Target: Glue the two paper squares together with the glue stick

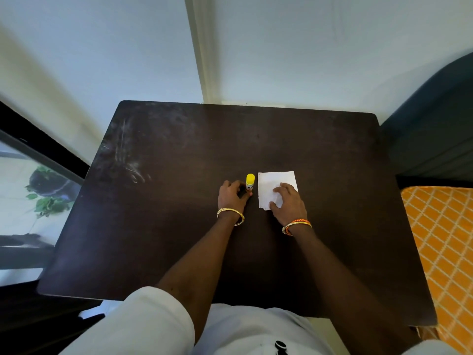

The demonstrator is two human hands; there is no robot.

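A glue stick point(250, 181) with a yellow cap stands upright near the middle of the dark table point(179, 201). My left hand point(233, 197) is at its base, thumb and fingers closed around the lower part. Just to its right lie the white paper squares point(271, 183), stacked with the lower edges slightly offset. My right hand point(288, 204) rests flat on the stack's near right corner, fingers spread and pressing down. The hand hides part of the paper.
The table stands against a pale wall. A dark chair point(435, 139) is at the right, with an orange patterned cushion point(445, 252) below it. A glass door with a potted plant point(48, 193) behind it is on the left.
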